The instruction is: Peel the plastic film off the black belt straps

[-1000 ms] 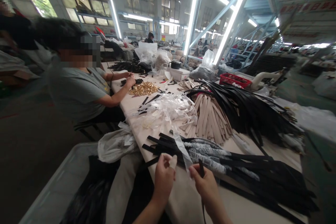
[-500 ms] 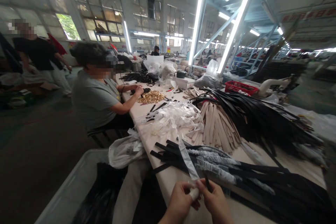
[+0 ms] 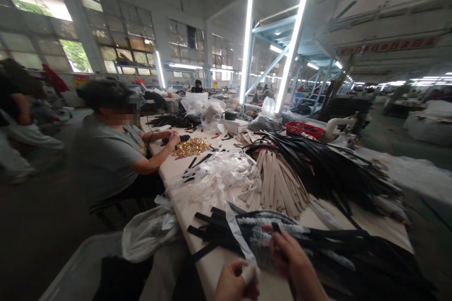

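My left hand (image 3: 238,280) is closed, with a white wrapping on one finger. A thin white plastic strip (image 3: 237,235) rises from its grip and leans to the upper left, over the black straps. Up and to the right, my right hand (image 3: 290,254) is closed and a little blurred. A dark strap end (image 3: 276,227) shows at its fingertips, and part of the strap appears below the palm. Under and beyond both hands, a bundle of black straps (image 3: 356,240) lies on the table, some of them wrapped in crinkled white plastic (image 3: 259,221).
Beyond lie a heap of white plastic strips (image 3: 222,169), beige straps (image 3: 280,183) and a pile of black straps (image 3: 318,164). A seated co-worker (image 3: 113,150) handles small parts near gold-coloured pieces (image 3: 192,147). A plastic bin (image 3: 77,263) stands left of the table (image 3: 208,268).
My hands have come apart: the right has moved up and away with the strap, while the left keeps the white strip. The view has turned right.
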Available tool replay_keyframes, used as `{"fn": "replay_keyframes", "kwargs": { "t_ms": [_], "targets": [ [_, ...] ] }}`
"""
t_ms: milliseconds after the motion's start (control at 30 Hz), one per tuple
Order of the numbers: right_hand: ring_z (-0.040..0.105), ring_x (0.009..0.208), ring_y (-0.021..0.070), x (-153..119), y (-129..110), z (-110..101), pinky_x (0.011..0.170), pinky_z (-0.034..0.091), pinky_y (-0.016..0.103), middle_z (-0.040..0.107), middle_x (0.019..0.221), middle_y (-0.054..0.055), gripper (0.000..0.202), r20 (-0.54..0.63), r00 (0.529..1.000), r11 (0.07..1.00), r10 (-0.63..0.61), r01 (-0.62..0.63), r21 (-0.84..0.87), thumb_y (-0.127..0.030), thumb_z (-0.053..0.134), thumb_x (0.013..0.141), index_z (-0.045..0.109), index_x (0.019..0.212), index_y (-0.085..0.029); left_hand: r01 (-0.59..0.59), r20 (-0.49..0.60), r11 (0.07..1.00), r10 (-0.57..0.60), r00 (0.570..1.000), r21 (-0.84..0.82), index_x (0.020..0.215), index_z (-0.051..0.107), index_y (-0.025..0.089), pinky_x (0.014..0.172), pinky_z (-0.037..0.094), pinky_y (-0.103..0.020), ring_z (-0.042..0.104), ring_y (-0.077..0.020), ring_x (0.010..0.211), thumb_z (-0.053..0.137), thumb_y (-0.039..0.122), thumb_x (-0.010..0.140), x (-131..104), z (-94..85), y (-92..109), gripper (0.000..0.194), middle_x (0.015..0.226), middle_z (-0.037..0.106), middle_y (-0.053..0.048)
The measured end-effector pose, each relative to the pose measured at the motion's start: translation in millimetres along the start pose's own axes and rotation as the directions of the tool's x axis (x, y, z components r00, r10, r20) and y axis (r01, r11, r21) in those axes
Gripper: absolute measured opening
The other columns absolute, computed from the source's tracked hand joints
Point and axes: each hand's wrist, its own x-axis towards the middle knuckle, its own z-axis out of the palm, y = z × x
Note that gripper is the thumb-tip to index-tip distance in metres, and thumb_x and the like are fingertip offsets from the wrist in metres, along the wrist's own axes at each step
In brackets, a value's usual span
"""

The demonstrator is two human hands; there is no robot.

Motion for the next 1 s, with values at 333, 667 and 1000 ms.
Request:
{"fn": "replay_keyframes", "kwargs": {
  "t_ms": [333,667,1000],
  "targets": [
    [0.031,0.034,0.004,-29,16,27,0.033,0.018,0.016,0.056,0.054,-0.003,0.034,0.168,0.969,0.972,0.183,-0.204,0.117,-0.048,0.052,0.094,0.06,0.091,-0.015,-0.037,-0.172,0.871,-0.055,0.984,-0.49,0.083,0.072,0.011,0.063,0.054,-0.024,0.066,-0.0149,0.068,0.088,0.033,0.067,-3,33.8,51,0.031,0.077,0.071,-0.008],
    [0.031,0.032,0.0034,-32,50,47,0.031,0.019,0.015,0.057,0.052,-0.003,0.045,0.154,0.963,0.956,0.223,-0.247,0.161,-0.061,0.057,0.086,0.056,0.084,-0.016,-0.032,-0.184,0.886,-0.061,0.981,-0.463,0.081,0.073,0.01,0.061,0.053,-0.02,0.065,-0.0128,0.069,0.088,0.034,0.066,-5,39.7,50,0.032,0.081,0.071,-0.008],
    [0.052,0.033,0.0194,16,33,35,0.028,0.033,0.028,0.061,0.05,0.003,0.059,0.281,0.951,0.984,0.131,-0.091,-0.151,-0.079,0.059,0.066,0.07,0.095,-0.029,0.032,-0.038,0.999,-0.033,0.999,-0.024,0.069,0.075,0.023,0.049,0.049,-0.034,0.066,-0.0266,0.058,0.084,0.071,0.041,15,19.9,42,0.057,0.057,0.064,-0.005]
  ]
}}
